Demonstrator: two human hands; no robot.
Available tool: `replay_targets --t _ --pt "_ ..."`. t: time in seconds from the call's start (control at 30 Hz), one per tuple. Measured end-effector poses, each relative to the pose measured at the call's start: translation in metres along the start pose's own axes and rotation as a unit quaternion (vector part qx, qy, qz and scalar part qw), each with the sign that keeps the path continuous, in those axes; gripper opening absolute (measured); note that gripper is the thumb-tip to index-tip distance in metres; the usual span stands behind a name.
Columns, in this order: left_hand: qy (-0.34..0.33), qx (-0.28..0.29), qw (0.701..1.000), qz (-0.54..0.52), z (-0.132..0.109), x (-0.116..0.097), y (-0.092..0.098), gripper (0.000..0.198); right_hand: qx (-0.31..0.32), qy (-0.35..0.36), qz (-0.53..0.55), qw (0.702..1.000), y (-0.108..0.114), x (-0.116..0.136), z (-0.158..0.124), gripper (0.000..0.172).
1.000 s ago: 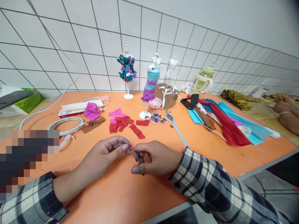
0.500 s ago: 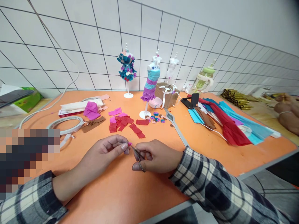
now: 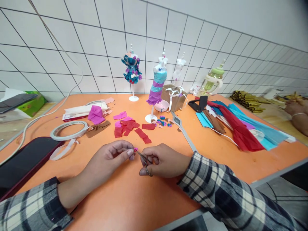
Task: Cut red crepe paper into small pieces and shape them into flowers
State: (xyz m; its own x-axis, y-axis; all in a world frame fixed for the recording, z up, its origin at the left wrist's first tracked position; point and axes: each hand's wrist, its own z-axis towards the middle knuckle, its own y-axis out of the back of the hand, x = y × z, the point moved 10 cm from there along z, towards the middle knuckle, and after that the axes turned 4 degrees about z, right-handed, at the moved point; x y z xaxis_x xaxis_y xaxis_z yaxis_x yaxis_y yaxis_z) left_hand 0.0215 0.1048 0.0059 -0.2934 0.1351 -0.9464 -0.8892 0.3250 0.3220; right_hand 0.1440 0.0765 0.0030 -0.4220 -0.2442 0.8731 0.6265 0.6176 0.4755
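"Pink bit [image 3: 136, 149] – where is it?"

"Above the orange table [image 3: 115, 199], at the fingertips of the left hand [image 3: 106, 160]. Thumb and forefinger are pinched together on it, and the other fingers curl loosely behind."

"And the right hand [image 3: 167, 162]?"

"Closed around small metal scissors [image 3: 141, 155], fingers bent, thumb low by the looped handle. The slim blades point at the pink bit; whether they touch it, I cannot tell."

"What's its shape?"

"Too small to make out – just a bright speck."

"What lies beyond the hands?"

"Red strips [image 3: 143, 136], thin and wrinkled, nearly rectangular, some heaped over pink pieces [image 3: 119, 115]. To their right sit little scalloped cutouts [image 3: 162, 118] in blue, purple and peach, near the round base of a white mannequin [image 3: 160, 77] wrapped in turquoise and fringed purple."

"On the left?"

"A smooth white tape roll [image 3: 69, 136], its loose end curving down beside a flat, glossy phone [image 3: 26, 163]."
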Motion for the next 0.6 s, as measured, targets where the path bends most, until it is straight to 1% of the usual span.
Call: replay_targets --t 0.17,0.27,0.37,0.5,0.6 --pt "0.021 0.007 1.000 -0.005 0.003 0.009 -0.001 0.024 0.013 -0.036 0.014 0.999 -0.003 -0.012 0.003 0.030" --pt "0.033 0.008 0.999 -0.007 0.006 0.013 -0.001 0.026 0.020 -0.043 0.028 0.998 -0.004 -0.018 0.005 0.030" --pt "0.039 0.014 0.999 -0.011 0.007 0.014 -0.003 0.026 0.024 -0.038 0.032 0.998 -0.005 -0.020 0.006 0.029" --pt "0.046 0.018 0.999 -0.019 0.009 0.013 -0.006 0.024 0.013 -0.053 0.019 0.998 -0.004 -0.021 0.005 0.027" --pt "0.047 0.021 0.998 -0.024 0.009 0.013 -0.007 0.023 0.011 -0.053 0.028 0.998 -0.004 -0.021 0.005 0.027"
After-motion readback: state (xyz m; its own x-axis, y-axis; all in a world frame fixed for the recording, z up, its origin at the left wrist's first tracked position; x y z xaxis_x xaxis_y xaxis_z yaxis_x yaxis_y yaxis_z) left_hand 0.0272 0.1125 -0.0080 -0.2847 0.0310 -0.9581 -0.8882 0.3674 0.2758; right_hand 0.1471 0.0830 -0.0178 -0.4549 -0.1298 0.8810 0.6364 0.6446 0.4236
